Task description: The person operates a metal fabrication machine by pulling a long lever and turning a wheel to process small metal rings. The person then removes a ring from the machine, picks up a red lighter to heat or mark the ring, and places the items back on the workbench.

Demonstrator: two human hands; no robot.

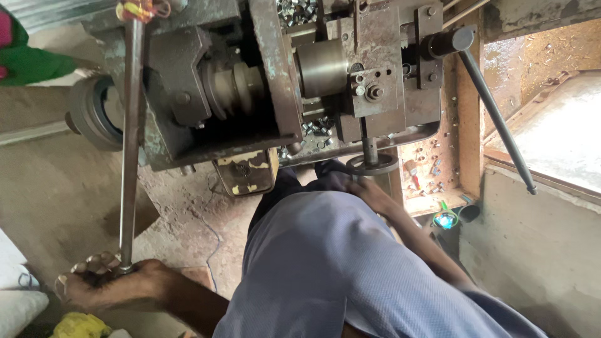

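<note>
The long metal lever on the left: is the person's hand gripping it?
Yes, the left hand is closed around the lower end of the long metal lever.

Loose metal nuts (320, 127), green lit gadget (446, 219), yellow cloth (78, 325), green garment (28, 62)

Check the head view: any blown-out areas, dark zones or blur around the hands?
Head view: daylight overexposes the pale slab at right; the recess under the machine is deep in shadow; the left hand on the long lever is sharp; the right hand at the small handwheel is dim, partly hidden by the shirt.
</note>
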